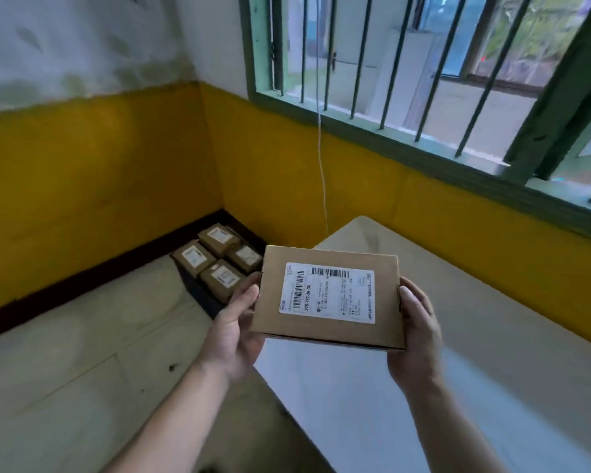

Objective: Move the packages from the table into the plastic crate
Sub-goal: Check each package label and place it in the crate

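I hold a flat brown cardboard package (328, 331) with a white barcode label between both hands, in the air over the table's left edge. My left hand (234, 331) grips its left side and my right hand (415, 331) grips its right side. On the floor in the room's corner stands a dark plastic crate (198, 291) with several similar labelled packages (219, 238) lying inside it. The crate is beyond and to the left of the held package, which hides part of it.
A pale table (458, 336) fills the right side below a barred window (406, 80). Yellow-painted walls (99, 186) meet at the corner behind the crate. A thin cord (321, 165) hangs down the wall. Light tiled floor (65, 353) lies at left.
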Available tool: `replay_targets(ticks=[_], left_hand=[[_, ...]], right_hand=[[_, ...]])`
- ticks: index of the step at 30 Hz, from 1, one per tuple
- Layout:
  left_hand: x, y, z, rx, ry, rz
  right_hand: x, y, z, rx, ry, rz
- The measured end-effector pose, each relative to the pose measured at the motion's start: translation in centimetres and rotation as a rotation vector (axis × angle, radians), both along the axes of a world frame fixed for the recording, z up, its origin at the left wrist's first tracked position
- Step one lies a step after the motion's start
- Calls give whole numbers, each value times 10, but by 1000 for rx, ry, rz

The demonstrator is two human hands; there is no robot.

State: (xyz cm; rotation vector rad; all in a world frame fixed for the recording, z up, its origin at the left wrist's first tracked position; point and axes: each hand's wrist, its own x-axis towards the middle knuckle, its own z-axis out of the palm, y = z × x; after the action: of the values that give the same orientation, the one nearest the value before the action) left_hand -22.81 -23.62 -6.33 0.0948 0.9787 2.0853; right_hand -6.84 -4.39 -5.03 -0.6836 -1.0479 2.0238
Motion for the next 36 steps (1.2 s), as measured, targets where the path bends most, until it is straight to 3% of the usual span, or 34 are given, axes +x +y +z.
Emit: replay_targets(ticks=[7,15,19,23,30,36], left_hand=[[-134,-98,-23,-135,-42,210],[-295,-162,-44,-228,-70,258],[-355,-145,-63,-279,-102,196],[-418,-105,-90,-459,-69,107],[-534,-23,-152,-777,12,-3],[-614,33,-197,-928,110,-144]], right_hand=[[-177,-75,-30,-2,-146,183],[-337,-139,-53,-55,-306,215],[-388,-125,-67,-41,-378,149],[-441,-96,-97,-71,-473,63],[-542,-43,-185,-268,-617,-58],[-599,-16,-234,-411,-730,-151]])
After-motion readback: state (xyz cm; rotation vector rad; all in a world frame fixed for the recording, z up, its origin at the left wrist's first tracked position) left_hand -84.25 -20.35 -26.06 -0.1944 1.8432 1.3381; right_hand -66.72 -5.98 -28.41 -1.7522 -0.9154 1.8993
